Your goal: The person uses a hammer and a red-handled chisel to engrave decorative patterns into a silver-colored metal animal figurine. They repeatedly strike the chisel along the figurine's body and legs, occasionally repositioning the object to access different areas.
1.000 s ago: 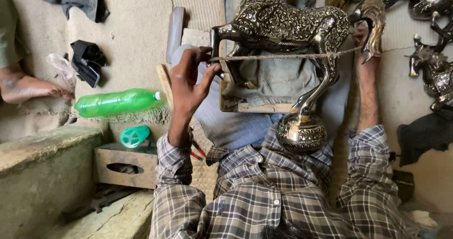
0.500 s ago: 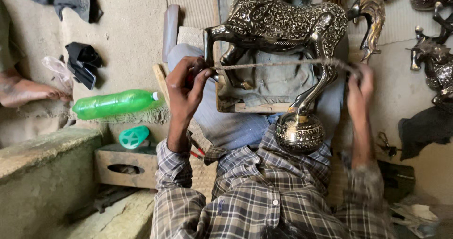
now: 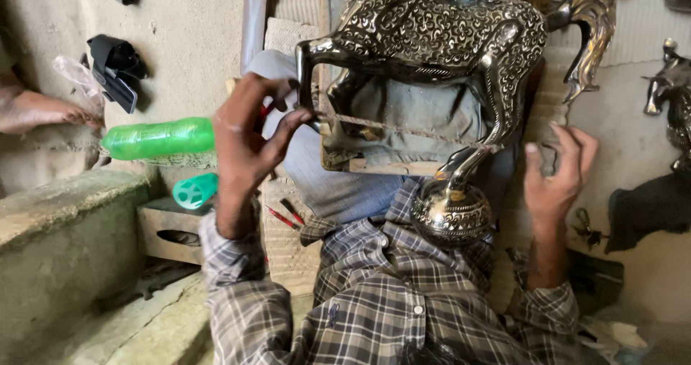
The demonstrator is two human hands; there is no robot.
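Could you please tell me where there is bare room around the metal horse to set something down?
Bare floor lies between the black cloth and the grey bar, above the green bottle. The stone ledge top is bare. Crowded: the lap under the metal horse, and the right, with more figurines.

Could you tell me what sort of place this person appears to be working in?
Probably a small metalcraft workshop. The left hand and right hand stretch a cord across an engraved metal horse on the lap, more metal figures stand nearby, and the worker sits on a dusty floor.

bottle (image 3: 160,138) left of horse figure (image 3: 432,41)
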